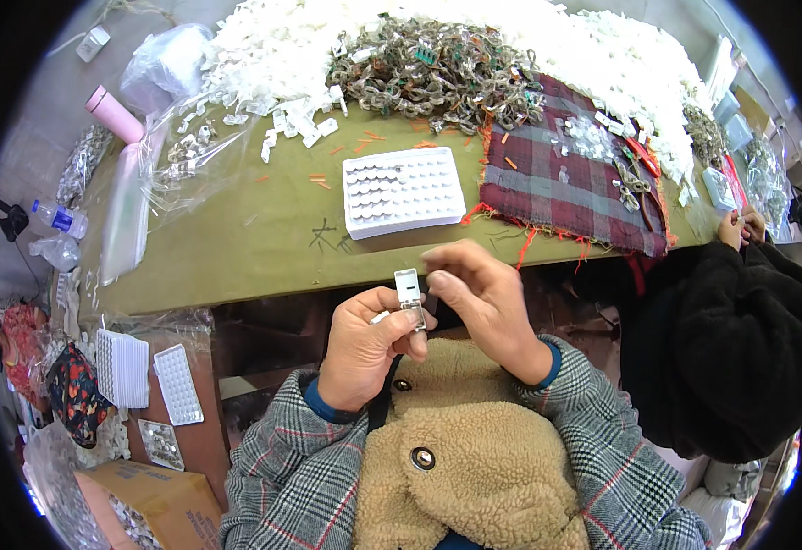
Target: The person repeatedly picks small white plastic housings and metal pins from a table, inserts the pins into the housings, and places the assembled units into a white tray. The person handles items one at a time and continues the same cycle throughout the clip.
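Head view: the left hand [357, 348] pinches a small white rectangular plastic piece [406, 282], marked by a dark slot and with a shiny metallic part at its lower end, its fingers closed around that lower end. The piece is held upright in front of the chest, just off the near edge of the olive-green table [263, 261]. The right hand [483, 298] is just beside it, thumb and forefinger bent and slightly parted near its upper end; whether they have hold of anything tiny, I cannot tell.

Beyond the hands, a white plastic tray with rows of round hollows [387, 227] sits on the table. Behind it lies a tangled heap of grey-brown looped parts [437, 78] flecked with orange and green, with a broad mound of white plastic pieces [254, 60] around it. To the right is a frayed maroon-and-grey plaid cloth [570, 194], bearing a red-handled tool [645, 158]. Leftward stands a tilted pink cylindrical bottle [115, 115]; below, a stack of white trays [123, 368] rests near an opened cardboard box [176, 500]. At far right, a co-worker in dark clothing [722, 339] sits alongside.
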The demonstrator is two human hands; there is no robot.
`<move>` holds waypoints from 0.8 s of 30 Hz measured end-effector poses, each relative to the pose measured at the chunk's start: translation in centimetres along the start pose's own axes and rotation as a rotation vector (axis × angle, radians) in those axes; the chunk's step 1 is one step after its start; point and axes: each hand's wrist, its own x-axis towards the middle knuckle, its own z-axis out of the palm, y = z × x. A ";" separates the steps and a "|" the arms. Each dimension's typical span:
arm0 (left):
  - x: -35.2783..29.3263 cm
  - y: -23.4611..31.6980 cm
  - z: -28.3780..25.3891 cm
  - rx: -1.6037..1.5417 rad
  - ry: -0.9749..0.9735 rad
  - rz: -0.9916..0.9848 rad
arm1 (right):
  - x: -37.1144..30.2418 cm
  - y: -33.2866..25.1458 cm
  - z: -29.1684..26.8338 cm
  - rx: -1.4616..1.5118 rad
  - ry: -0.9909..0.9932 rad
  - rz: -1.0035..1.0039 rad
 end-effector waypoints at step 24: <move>1.1 -1.6 -0.6 -0.314 -0.124 -0.309 | 0.7 1.3 -2.3 -0.782 -0.138 -1.087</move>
